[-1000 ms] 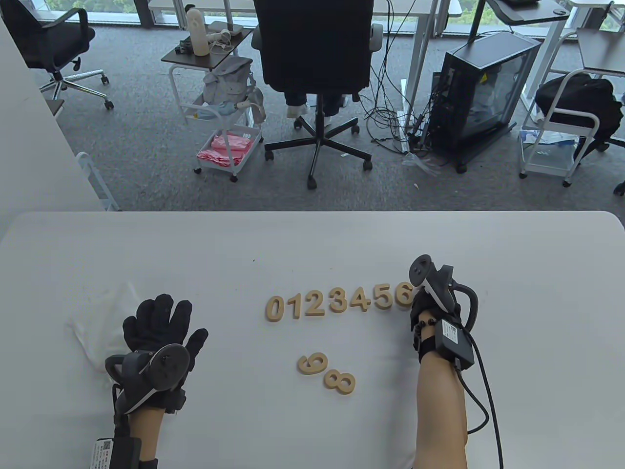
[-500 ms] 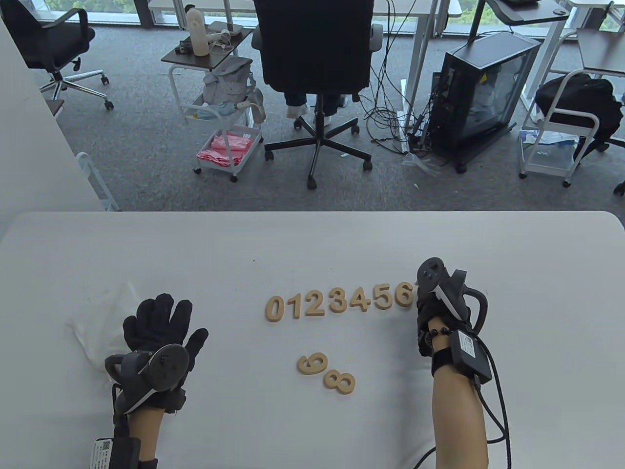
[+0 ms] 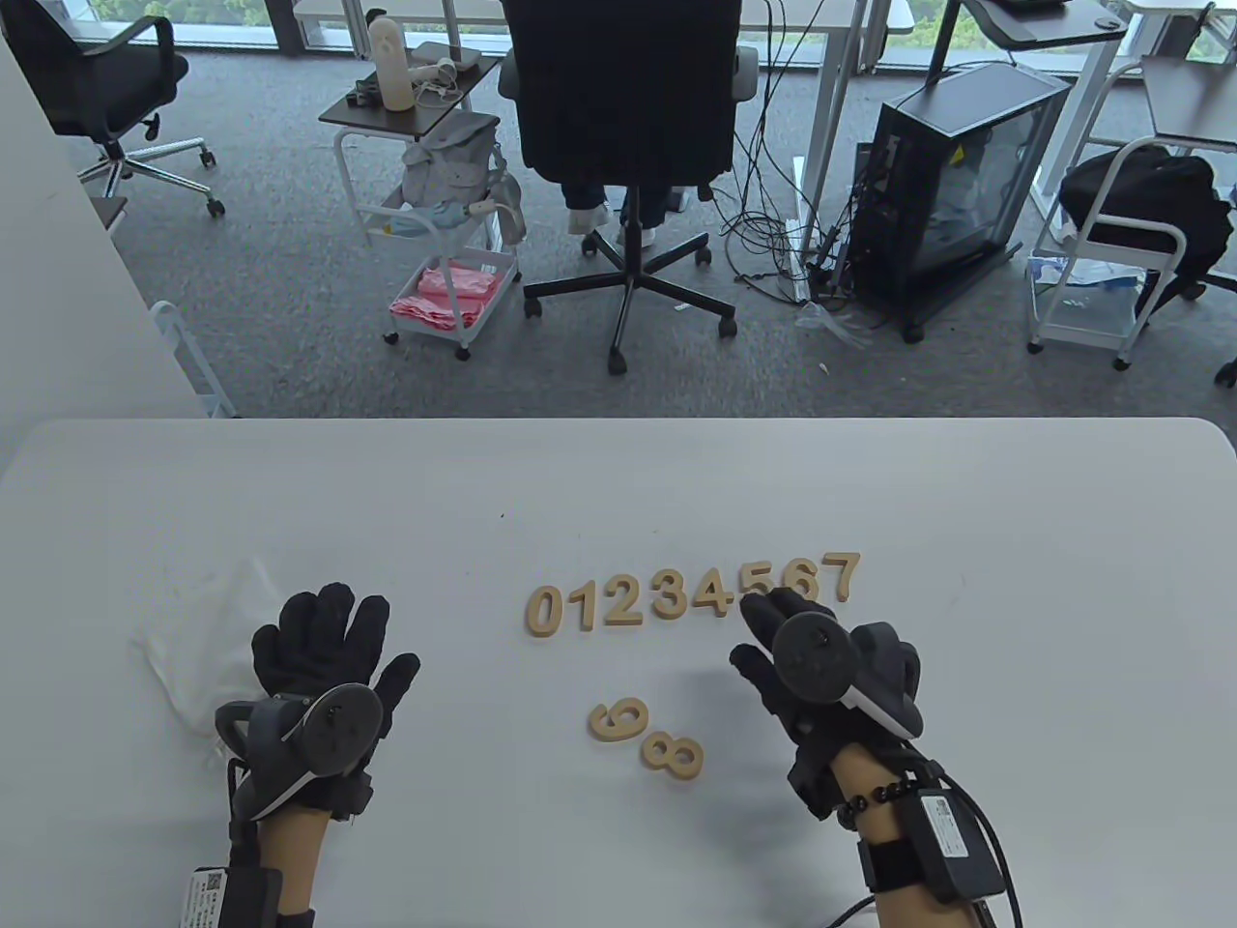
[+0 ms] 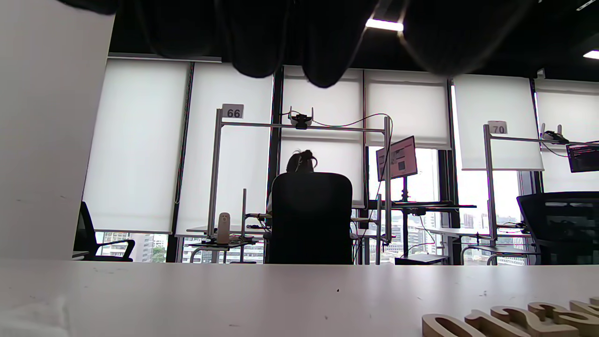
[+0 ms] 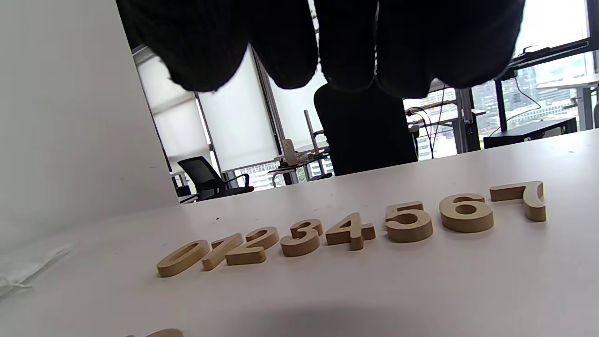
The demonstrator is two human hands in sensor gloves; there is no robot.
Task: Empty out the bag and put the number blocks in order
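Note:
Wooden number blocks 0 to 7 lie in a row (image 3: 676, 594) on the white table (image 3: 618, 464); the row also shows in the right wrist view (image 5: 351, 231), with the 7 (image 3: 842, 574) at its right end. The loose 9 (image 3: 618, 719) and 8 (image 3: 673, 754) lie nearer me. My right hand (image 3: 785, 650) hovers open and empty below the 5 and 6, to the right of the loose blocks. My left hand (image 3: 324, 643) rests flat with fingers spread on the white bag (image 3: 198, 638) at the left.
The table's far edge runs across the middle of the table view. Beyond it stand a black office chair (image 3: 623, 106), a small cart (image 3: 445, 222) and a computer case (image 3: 952, 184). A white wall panel (image 4: 42, 140) stands at the left.
My right hand has let go of the 7 at the right end of the row and pulled back toward me and to the left, opening. The left hand has barely moved.

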